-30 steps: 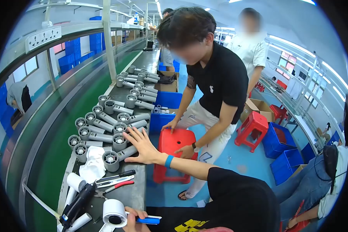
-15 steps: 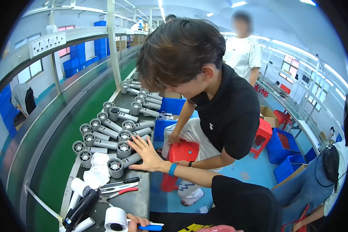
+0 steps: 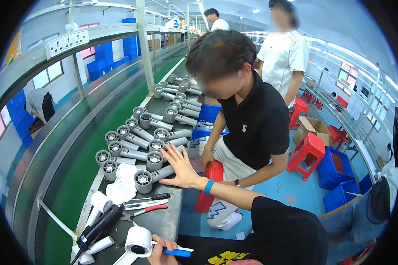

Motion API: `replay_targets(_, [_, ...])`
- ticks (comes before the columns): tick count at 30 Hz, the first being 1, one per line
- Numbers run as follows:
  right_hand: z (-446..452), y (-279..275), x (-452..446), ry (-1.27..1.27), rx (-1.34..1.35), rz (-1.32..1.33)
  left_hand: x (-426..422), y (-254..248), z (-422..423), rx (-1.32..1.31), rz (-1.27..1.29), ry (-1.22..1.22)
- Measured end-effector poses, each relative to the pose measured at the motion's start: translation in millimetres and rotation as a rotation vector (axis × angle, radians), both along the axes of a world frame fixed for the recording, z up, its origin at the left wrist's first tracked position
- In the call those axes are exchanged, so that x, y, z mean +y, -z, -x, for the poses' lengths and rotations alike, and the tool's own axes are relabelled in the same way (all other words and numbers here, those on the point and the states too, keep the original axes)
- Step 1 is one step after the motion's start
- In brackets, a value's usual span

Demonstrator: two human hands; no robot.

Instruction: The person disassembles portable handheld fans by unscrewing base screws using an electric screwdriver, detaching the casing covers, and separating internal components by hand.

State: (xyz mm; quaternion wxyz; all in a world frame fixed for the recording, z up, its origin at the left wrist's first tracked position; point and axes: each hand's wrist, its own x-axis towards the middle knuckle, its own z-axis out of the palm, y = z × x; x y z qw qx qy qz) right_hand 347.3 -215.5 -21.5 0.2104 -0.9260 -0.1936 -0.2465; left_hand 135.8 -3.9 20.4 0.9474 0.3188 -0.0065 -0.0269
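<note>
My right hand, with a blue band at the wrist, lies with fingers spread over the grey handheld fans. Its palm and thumb are by the handle of the nearest grey fan, and its fingertips reach the grey fan behind. At the bottom edge, my left hand is closed around a slim blue-and-white pen-like tool. A white handheld fan is right beside that hand's fingers; whether they touch it, I cannot tell.
Several grey fans line the bench. Nearer are a white cloth, red-handled pliers and a black power tool. A green conveyor runs along the left. A person in black sits across the bench corner.
The view has shifted, so the bench appears further right. My left hand and the pen-like tool show more fully. My right hand stays spread over the same grey fans.
</note>
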Motion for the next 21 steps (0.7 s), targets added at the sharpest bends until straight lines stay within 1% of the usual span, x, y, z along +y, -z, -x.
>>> replay_targets(2, [0, 1, 1, 0.006, -0.033, -0.035, -1, -1, -1, 0.031, -0.033, -0.035])
replay_targets(3, [-1, 1, 1, 0.005, -0.023, -0.016, 2, 16, -5, -0.099, -0.077, -0.050])
replay_targets(4, [-1, 0, 1, 0.003, -0.014, 0.002, 4, 22, -3, -0.092, -0.084, -0.066])
replay_targets(6, [-3, 1, 0, -0.005, 0.010, 0.011, -1, 16, -3, -0.058, -0.044, -0.097])
replay_targets(8, [-1, 2, 1, -0.007, -0.034, -0.082, -4, 13, -3, -0.037, -0.038, -0.130])
replay_targets(10, [-1, 0, 2, 0.011, -0.038, -0.071, -6, 9, -2, -0.042, 0.030, -0.122])
replay_targets(12, [-3, 1, 1, 0.002, -0.008, 0.000, -1, 19, -4, -0.029, -0.003, -0.119])
replay_targets(14, [-1, -1, 2, 0.004, -0.045, -0.104, 1, 23, -4, -0.045, 0.102, -0.068])
replay_targets(16, [-3, 0, 1, -0.023, -0.008, -0.069, -1, 19, -5, -0.037, 0.086, -0.075])
replay_targets(21, [-1, -5, 1, -0.027, 0.011, -0.100, -2, 16, -1, -0.017, 0.097, -0.052])
